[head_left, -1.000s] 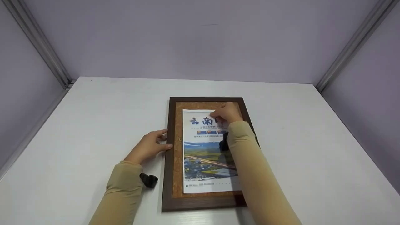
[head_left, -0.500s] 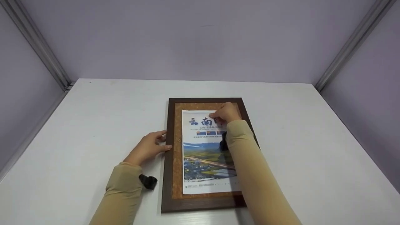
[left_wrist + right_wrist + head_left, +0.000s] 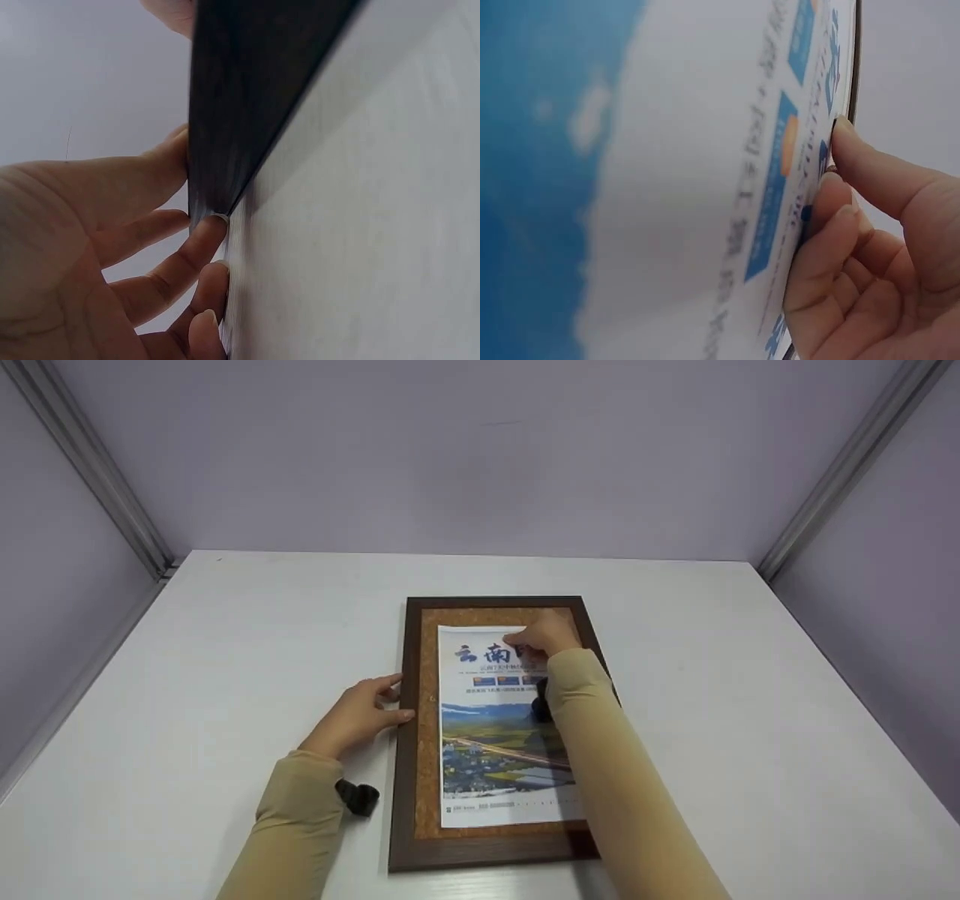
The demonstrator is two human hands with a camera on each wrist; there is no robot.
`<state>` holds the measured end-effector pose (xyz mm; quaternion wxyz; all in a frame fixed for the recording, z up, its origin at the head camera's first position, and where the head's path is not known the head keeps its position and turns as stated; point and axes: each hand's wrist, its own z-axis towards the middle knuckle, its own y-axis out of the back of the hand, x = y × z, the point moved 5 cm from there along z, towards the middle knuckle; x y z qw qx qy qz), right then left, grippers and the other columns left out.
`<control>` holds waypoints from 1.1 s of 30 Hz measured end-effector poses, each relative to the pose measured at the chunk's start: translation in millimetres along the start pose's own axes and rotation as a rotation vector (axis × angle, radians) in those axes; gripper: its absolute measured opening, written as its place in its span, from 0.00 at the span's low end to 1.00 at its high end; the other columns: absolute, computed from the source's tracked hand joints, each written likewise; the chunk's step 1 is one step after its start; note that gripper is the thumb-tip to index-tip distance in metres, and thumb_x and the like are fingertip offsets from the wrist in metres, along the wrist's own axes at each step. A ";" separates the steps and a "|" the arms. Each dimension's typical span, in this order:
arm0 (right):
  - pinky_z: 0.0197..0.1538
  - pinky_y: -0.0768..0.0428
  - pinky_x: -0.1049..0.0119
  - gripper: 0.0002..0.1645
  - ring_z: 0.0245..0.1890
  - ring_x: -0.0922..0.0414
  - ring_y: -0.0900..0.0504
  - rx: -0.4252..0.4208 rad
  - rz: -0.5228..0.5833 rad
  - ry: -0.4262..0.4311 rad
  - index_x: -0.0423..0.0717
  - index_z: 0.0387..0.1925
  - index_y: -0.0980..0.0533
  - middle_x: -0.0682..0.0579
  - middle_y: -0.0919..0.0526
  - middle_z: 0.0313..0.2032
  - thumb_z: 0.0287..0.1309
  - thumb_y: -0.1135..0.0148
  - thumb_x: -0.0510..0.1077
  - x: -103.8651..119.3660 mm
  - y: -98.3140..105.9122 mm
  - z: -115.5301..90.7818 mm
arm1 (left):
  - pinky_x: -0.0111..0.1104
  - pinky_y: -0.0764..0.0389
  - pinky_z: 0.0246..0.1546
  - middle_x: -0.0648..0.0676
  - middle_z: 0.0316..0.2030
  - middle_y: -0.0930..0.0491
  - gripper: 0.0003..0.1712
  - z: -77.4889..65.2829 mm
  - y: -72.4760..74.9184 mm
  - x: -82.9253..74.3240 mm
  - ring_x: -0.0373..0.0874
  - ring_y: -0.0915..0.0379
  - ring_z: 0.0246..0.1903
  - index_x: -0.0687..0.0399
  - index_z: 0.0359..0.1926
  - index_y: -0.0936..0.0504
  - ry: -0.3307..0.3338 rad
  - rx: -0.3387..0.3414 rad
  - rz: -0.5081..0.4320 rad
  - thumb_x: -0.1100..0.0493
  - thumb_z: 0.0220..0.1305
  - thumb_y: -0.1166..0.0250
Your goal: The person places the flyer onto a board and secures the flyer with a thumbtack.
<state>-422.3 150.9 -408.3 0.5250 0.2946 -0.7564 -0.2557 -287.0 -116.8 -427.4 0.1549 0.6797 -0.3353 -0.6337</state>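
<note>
A framed corkboard (image 3: 426, 735) lies on the white table, with a brown wooden rim and a printed landscape poster (image 3: 491, 712) flat on its cork. At the left rim, my left hand (image 3: 360, 712) holds the frame, thumb over the top face and fingertips at the side, down near the table. My right hand (image 3: 550, 634) is over the poster's upper right. In the right wrist view its curled fingers and thumb come together at the paper, with a small dark reddish thing (image 3: 831, 169) between the tips; too little shows to tell its kind. The forearm covers the poster's right side.
The white table (image 3: 750, 720) extends around the board on all sides. Purple-grey walls (image 3: 487, 472) rise at the back and both sides, with metal posts (image 3: 847, 472) at the corners. A black wrist camera (image 3: 360, 797) sits near the board's left rim.
</note>
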 end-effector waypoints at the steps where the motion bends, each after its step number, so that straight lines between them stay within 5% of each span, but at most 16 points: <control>1: 0.25 0.28 0.69 0.24 0.20 0.61 0.28 0.016 0.023 -0.011 0.36 0.48 0.20 0.52 0.25 0.23 0.61 0.32 0.53 -2.3 0.3 0.7 | 0.53 0.27 0.59 0.68 0.60 0.25 0.39 0.4 -0.7 0.1 0.62 0.28 0.59 0.60 0.74 0.38 -0.001 -0.002 -0.002 0.57 0.67 0.35; 9: 0.28 0.25 0.69 0.21 0.21 0.60 0.24 0.124 0.258 0.034 0.37 0.45 0.23 0.50 0.21 0.27 0.67 0.39 0.53 -12.4 8.6 -4.9 | 0.53 0.26 0.58 0.67 0.60 0.25 0.38 1.7 -3.9 2.0 0.63 0.28 0.59 0.61 0.73 0.38 -0.003 0.006 -0.005 0.57 0.66 0.34; 15: 0.43 0.17 0.66 0.22 0.33 0.57 0.18 0.033 0.291 0.141 0.38 0.50 0.25 0.44 0.18 0.39 0.68 0.40 0.52 -4.4 33.6 -15.1 | 0.53 0.25 0.57 0.68 0.62 0.27 0.38 3.9 2.4 3.6 0.64 0.28 0.59 0.60 0.74 0.38 0.006 -0.006 0.005 0.57 0.67 0.34; 20: 0.60 0.21 0.57 0.26 0.50 0.47 0.18 -0.056 0.354 0.294 0.34 0.59 0.27 0.36 0.20 0.54 0.70 0.44 0.49 3.5 61.4 -32.7 | 0.54 0.27 0.59 0.69 0.62 0.30 0.39 6.4 7.3 3.9 0.64 0.30 0.60 0.59 0.74 0.39 -0.001 -0.051 0.039 0.52 0.68 0.36; 27: 0.66 0.27 0.56 0.30 0.61 0.47 0.23 -0.249 0.304 0.481 0.37 0.63 0.27 0.40 0.21 0.60 0.71 0.45 0.54 3.4 110.9 -62.3 | 0.52 0.25 0.56 0.67 0.62 0.29 0.33 -1.4 42.2 -11.1 0.62 0.28 0.58 0.60 0.71 0.33 -0.075 -0.324 0.141 0.49 0.72 0.41; 33: 0.74 0.42 0.45 0.43 0.74 0.43 0.40 -0.406 0.049 0.567 0.44 0.73 0.38 0.41 0.36 0.72 0.67 0.44 0.64 -9.4 143.9 -92.8 | 0.58 0.32 0.64 0.64 0.70 0.35 0.33 -16.9 88.1 -44.1 0.64 0.39 0.68 0.59 0.71 0.32 -0.181 -0.546 0.332 0.47 0.72 0.42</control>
